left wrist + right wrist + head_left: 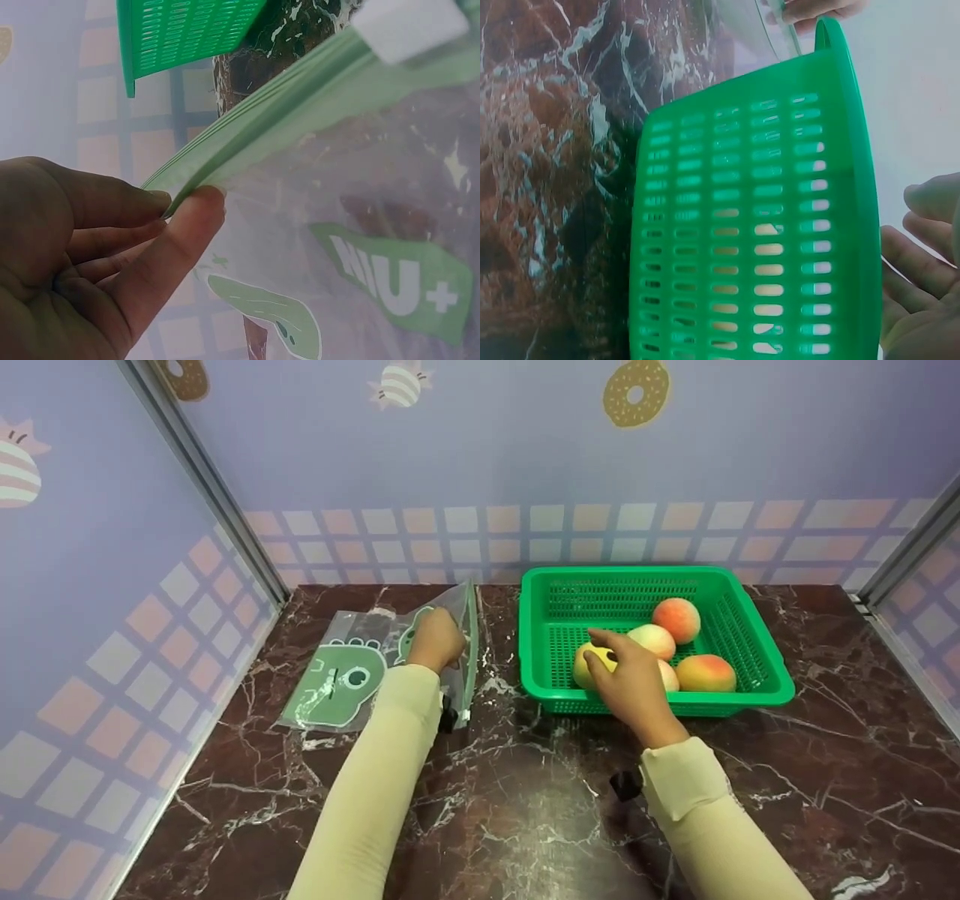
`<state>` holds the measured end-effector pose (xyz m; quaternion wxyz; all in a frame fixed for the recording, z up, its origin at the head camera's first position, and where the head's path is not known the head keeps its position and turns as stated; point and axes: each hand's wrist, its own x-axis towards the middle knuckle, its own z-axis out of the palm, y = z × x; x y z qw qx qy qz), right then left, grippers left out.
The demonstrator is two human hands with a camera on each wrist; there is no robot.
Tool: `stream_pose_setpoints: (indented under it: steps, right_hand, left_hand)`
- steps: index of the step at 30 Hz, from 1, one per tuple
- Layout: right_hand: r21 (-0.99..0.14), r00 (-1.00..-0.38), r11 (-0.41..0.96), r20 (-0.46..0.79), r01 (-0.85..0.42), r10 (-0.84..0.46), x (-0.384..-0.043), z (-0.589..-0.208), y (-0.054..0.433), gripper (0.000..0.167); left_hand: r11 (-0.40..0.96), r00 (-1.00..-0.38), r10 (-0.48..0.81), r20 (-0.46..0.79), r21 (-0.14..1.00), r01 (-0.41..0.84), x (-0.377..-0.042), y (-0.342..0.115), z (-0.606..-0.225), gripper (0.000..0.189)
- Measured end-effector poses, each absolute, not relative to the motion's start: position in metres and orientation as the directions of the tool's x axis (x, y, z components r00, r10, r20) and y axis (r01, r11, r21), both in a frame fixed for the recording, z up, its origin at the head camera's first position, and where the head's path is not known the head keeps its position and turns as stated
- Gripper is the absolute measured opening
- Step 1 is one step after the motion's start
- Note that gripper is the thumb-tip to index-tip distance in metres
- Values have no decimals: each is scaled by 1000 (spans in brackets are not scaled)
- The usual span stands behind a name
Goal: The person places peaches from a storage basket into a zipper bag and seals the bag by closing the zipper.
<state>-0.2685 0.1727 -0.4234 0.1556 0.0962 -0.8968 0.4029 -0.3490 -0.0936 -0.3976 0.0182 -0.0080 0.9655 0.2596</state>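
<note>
My left hand (439, 639) pinches the zip edge of a clear and green printed zip bag (341, 686) between thumb and finger. The edge stands raised off the table on its right side, and a white slider (412, 28) sits farther along the zip strip in the left wrist view. Over the near rim of a green plastic basket (630, 573), my right hand (636, 684) reaches in with thumb and fingers spread apart. Its fingertips overlap a yellow peach (583, 669) in the head view. Beside that one are a pale peach (651, 640), a red-orange peach (677, 619) and others.
The basket stands on a dark red marbled table (517, 802), to the right of the bag. Behind it rises a purple wall (502, 450) with a checked band. Another panel (97, 607) closes the left side, and one more stands at the right.
</note>
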Motion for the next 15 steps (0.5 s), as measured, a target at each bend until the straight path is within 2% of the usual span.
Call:
stream_pose_setpoints:
  steps: [15]
  right_hand:
    - [-690, -927, 646, 366, -326, -77, -267, -423, 159, 37]
  left_hand:
    - [863, -999, -21, -31, 505, -33, -348, -95, -397, 37]
